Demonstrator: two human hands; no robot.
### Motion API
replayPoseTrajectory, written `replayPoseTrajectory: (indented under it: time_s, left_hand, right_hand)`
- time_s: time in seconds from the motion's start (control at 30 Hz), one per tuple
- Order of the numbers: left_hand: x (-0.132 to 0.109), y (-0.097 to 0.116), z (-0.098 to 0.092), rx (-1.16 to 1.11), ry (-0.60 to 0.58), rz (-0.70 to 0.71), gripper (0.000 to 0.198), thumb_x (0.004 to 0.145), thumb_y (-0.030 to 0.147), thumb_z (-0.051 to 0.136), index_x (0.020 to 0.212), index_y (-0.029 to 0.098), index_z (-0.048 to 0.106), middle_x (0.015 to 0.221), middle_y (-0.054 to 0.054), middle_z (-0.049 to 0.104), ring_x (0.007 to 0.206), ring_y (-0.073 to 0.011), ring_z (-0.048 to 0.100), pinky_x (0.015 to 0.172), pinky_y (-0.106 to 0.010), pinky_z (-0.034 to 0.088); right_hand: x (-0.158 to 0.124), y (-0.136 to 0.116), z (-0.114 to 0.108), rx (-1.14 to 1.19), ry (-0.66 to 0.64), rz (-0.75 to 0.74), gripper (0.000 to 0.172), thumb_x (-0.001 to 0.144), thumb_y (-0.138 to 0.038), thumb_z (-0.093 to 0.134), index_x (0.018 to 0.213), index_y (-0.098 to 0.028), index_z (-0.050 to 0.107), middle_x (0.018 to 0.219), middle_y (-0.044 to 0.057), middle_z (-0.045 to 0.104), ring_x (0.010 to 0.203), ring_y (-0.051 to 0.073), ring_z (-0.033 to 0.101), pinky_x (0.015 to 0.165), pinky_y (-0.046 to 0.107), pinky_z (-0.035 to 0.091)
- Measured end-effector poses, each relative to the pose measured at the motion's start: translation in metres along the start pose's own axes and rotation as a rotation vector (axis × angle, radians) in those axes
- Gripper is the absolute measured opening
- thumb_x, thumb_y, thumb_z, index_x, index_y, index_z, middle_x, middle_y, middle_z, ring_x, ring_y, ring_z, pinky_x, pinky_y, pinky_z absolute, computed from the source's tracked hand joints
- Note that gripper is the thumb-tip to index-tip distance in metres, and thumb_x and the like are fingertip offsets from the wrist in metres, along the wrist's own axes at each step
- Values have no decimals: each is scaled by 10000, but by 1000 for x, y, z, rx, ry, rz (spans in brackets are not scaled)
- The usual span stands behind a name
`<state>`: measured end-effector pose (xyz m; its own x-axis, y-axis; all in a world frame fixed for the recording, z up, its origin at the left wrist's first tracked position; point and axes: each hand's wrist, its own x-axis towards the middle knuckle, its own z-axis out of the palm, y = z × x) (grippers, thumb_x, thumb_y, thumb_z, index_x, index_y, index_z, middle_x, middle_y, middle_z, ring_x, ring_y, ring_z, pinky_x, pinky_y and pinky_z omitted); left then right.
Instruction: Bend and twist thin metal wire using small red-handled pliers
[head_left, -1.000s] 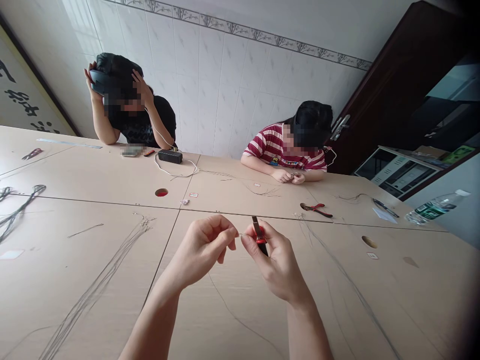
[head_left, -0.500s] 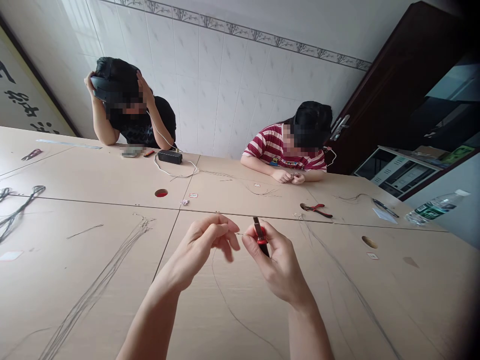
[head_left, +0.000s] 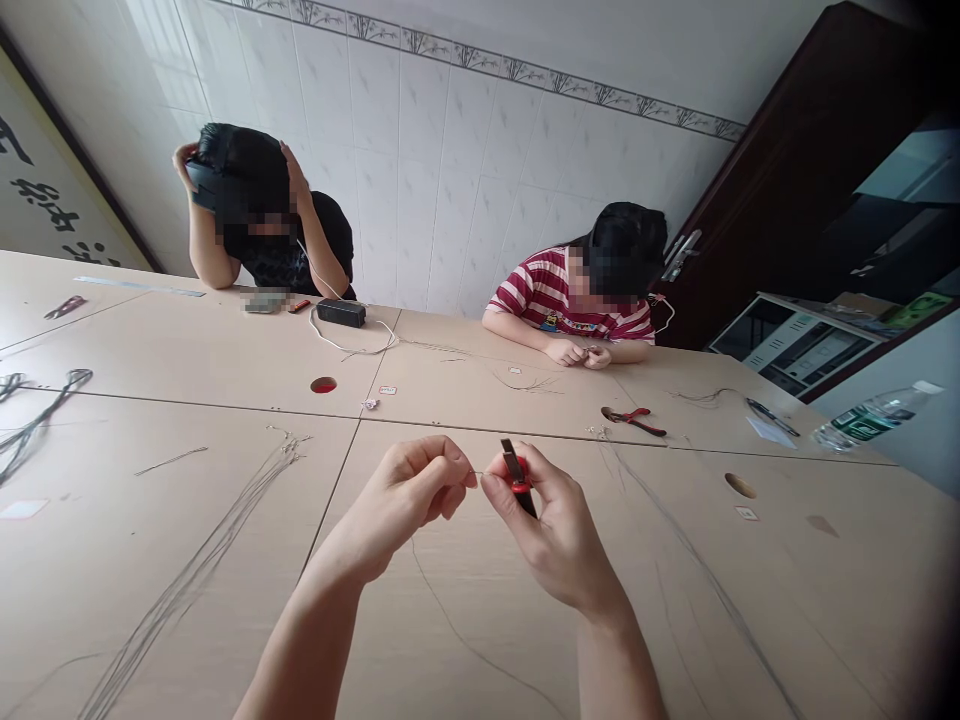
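Observation:
My left hand (head_left: pixel 409 495) is closed in a pinch on a thin wire (head_left: pixel 450 620) that hangs from the fingertips and trails down over the table (head_left: pixel 225 350). My right hand (head_left: pixel 551 530) is closed around small red-handled pliers (head_left: pixel 516 473), whose dark jaws stick up past the fingers. The fingertips of both hands almost meet above the table's middle, with a short bit of wire spanning the gap between them.
Bundles of long thin wires (head_left: pixel 187 570) lie on the left and right of the table. Red pliers (head_left: pixel 634 420) lie further back. Two other people sit at the far side. A black box (head_left: pixel 340 313), a water bottle (head_left: pixel 870 415) and cable holes (head_left: pixel 323 385) are there too.
My left hand's fingers spread briefly, then pinched shut on the wire again. The hanging wire swung slightly. The person at far left lowered their head.

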<state>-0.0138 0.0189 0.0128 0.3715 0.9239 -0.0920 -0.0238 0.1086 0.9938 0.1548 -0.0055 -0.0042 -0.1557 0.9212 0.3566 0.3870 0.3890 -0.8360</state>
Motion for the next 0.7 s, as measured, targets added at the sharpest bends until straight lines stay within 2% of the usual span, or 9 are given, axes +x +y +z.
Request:
replayPoseTrajectory:
  time_s: [0.7]
  left_hand:
    - [-1,-2,3,-8,17,21,218,854,224,489,644,181,447,540,63,396,523,-75,271,508,-240,202]
  right_hand:
    - [0,0,1,38,1,14,222,967,-328,503,782,-213,460,714,-35,450,650,117,394,618,246,350]
